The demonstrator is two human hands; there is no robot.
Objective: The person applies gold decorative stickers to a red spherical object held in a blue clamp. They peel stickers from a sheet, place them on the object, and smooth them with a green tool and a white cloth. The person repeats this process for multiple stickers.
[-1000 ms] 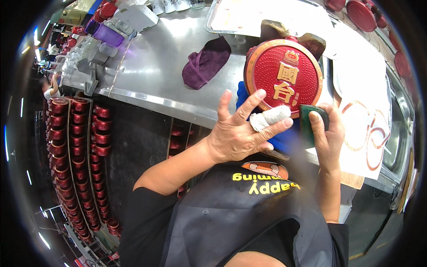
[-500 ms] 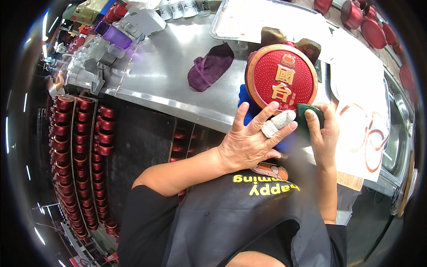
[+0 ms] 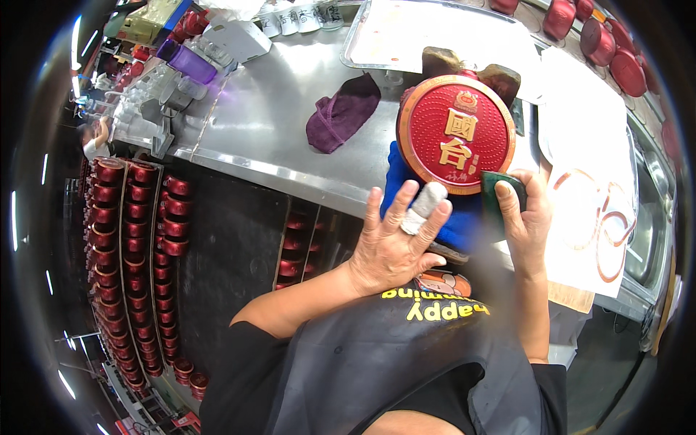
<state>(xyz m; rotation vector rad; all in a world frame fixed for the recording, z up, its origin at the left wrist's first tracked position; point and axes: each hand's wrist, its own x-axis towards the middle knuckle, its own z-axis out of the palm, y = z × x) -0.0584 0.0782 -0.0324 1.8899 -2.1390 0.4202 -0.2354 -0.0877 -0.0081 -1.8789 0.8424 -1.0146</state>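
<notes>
A round red bottle [image 3: 493, 134] with a gold-orange rim and raised gold characters lies face up at the table's edge. Beneath it is a blue cloth [image 3: 396, 172], and two brownish blocks [image 3: 500, 81] stand by its far side. My right hand [image 3: 531, 217] pinches a flat dark green pad [image 3: 495, 210] between thumb and fingers, close by the bottle's near right rim. Just short of the near rim, my left hand [image 3: 399, 243] is spread and holds nothing; one finger wears a white wrapping [image 3: 422, 209].
A crumpled purple cloth [image 3: 337, 119] rests on the steel table [image 3: 283, 94]. Orange-brown rings [image 3: 610, 246] lie on white paper at right. Red round bottles [image 3: 596, 43] stand far right; stacked red ones [image 3: 107, 250] fill racks at left. Another person [image 3: 96, 141] is far left.
My left hand has drawn back from the bottle's near rim, toward me and to the left. The right hand keeps the green pad in nearly the same place.
</notes>
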